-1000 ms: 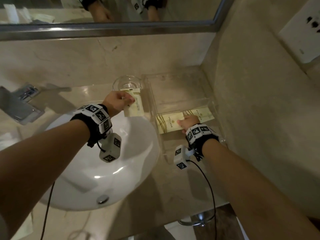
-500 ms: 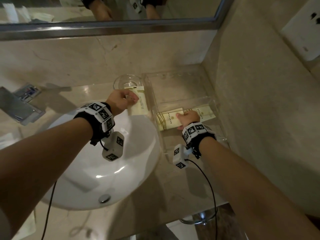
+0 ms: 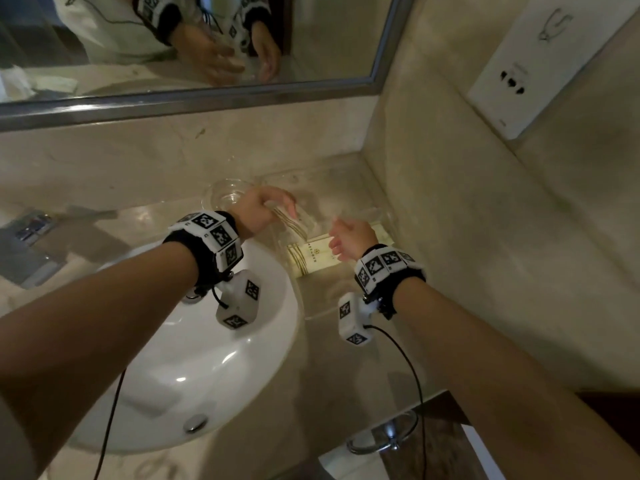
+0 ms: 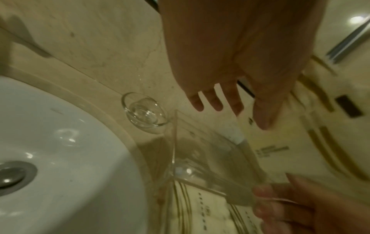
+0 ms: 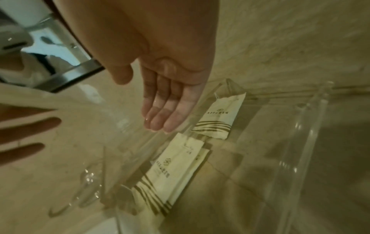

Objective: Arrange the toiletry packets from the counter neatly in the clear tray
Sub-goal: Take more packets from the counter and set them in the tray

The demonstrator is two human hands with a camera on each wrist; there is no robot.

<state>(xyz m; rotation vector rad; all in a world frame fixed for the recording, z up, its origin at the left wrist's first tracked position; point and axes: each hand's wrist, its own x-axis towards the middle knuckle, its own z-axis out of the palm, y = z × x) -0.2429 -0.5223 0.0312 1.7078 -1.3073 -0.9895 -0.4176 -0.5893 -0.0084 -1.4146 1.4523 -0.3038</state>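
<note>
A clear tray (image 3: 380, 212) sits in the counter's back right corner. Two cream packets with gold stripes lie in it, one (image 3: 311, 258) beside the other (image 3: 382, 233); the right wrist view shows them as well, one (image 5: 176, 166) nearer than the other (image 5: 220, 117). My left hand (image 3: 268, 206) pinches another striped packet (image 3: 292, 225) over the tray's left wall (image 4: 174, 142). That packet fills the blurred right side of the left wrist view (image 4: 320, 134). My right hand (image 3: 348, 237) hovers just above the lying packets, fingers (image 5: 164, 117) straight and holding nothing.
An empty glass (image 3: 225, 195) stands just left of the tray, close to my left hand. The white basin (image 3: 194, 358) fills the left, with the faucet (image 3: 24, 244) behind it. Walls close in at the back and right, with a socket plate (image 3: 540, 74) and a mirror above.
My left hand carried its packet rightward from beside the glass to over the tray's left wall. My right hand lifted off the packets in the tray and opened.
</note>
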